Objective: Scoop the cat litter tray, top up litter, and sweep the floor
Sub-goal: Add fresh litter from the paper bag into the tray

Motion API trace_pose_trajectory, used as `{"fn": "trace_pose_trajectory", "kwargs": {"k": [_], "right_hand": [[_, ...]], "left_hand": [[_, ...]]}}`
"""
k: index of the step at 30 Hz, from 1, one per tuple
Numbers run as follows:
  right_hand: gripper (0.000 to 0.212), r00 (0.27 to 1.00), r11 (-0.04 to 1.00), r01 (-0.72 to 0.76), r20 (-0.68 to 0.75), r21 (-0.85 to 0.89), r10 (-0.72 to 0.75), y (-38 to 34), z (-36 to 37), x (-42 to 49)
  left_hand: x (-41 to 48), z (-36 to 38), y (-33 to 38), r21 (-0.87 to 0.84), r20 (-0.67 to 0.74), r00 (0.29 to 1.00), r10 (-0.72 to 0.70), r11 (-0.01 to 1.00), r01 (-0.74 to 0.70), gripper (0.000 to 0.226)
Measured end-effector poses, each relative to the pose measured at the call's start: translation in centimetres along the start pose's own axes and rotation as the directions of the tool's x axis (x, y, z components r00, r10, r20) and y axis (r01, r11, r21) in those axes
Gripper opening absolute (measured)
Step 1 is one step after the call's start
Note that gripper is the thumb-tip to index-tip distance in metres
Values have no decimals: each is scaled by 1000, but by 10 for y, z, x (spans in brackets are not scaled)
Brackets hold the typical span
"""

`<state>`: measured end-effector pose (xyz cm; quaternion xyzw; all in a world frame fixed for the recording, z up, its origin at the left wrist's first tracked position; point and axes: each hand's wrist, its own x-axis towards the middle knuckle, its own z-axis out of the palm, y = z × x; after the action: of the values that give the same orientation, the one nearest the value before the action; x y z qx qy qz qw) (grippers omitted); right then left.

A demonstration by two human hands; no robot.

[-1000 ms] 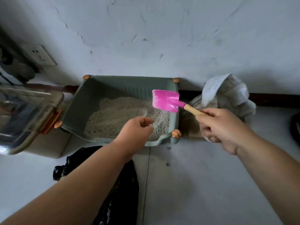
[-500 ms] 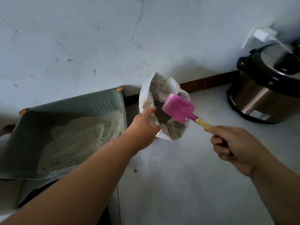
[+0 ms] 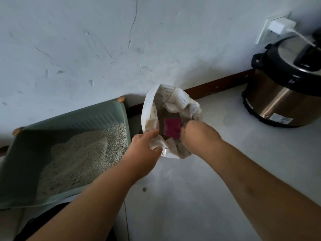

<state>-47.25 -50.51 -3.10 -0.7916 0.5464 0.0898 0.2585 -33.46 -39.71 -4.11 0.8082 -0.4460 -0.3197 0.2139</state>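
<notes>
The grey floor (image 3: 208, 197) carries everything here, pushed back against the wall so the middle is free to work in. The green litter tray (image 3: 119, 110) lies at the left with its litter (image 3: 83, 153) heaped unevenly towards the far right corner, thin along the near left side, which to my eye is why more is being fetched. A steel electric cooker (image 3: 286, 94) stands well apart at the right, out of the way. Just beside the tray's right wall stands the white litter bag (image 3: 151, 108), near enough that a loaded scoop need travel only a short way. The left hand (image 3: 144, 146) pinches the bag's near rim between thumb and fingers (image 3: 152, 133), probably to hold the limp mouth open and steady. The right hand (image 3: 199, 133) reaches into that mouth, its fingers curled down round the handle (hidden under the hand, so the grip is my reading). The pink scoop (image 3: 172, 127) has its blade inside the bag, tilted downward towards the litter there, suited to digging up a load.
</notes>
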Motion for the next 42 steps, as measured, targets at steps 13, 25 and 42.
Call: {"fn": "trace_pose_trajectory", "kwargs": {"k": [13,25,42], "right_hand": [[24,985,997,-76,158,-4,76,0,42,46],[43,967,800,-229,220,554,125,-4,90,72],[22,996,487,-77,47,870,74,57,76,8]], "left_hand": [[-12,4,-17,93,105,994,-21,996,11,52],[-11,4,-21,157,161,986,-45,987,20,50],[-2,-5,-6,46,110,993,-49,998,44,52]]}}
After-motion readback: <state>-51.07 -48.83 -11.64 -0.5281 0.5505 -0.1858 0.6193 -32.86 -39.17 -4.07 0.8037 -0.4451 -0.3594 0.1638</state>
